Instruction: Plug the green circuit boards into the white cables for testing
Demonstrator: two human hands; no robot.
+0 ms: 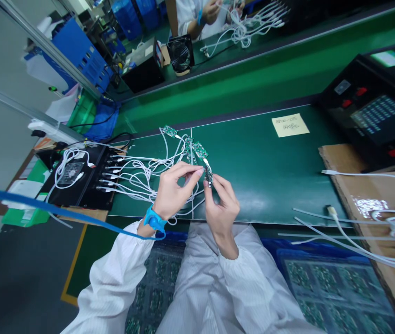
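Between both hands, in front of my lap, is a small circuit board held on edge, with a white cable plug at its upper end. My right hand pinches the board between thumb and fingers. The fingertips of my left hand are closed at the plug end; exactly what they grip is partly hidden. A blue wrist strap is on my left wrist. Just beyond my fingers, several green circuit boards lie bunched on the green bench, attached to white cables.
The cables run left to a black box. A yellow note lies on the bench near a black device with a display. Cardboard with more white cables is at right. Trays of boards sit below. Another person works across the bench.
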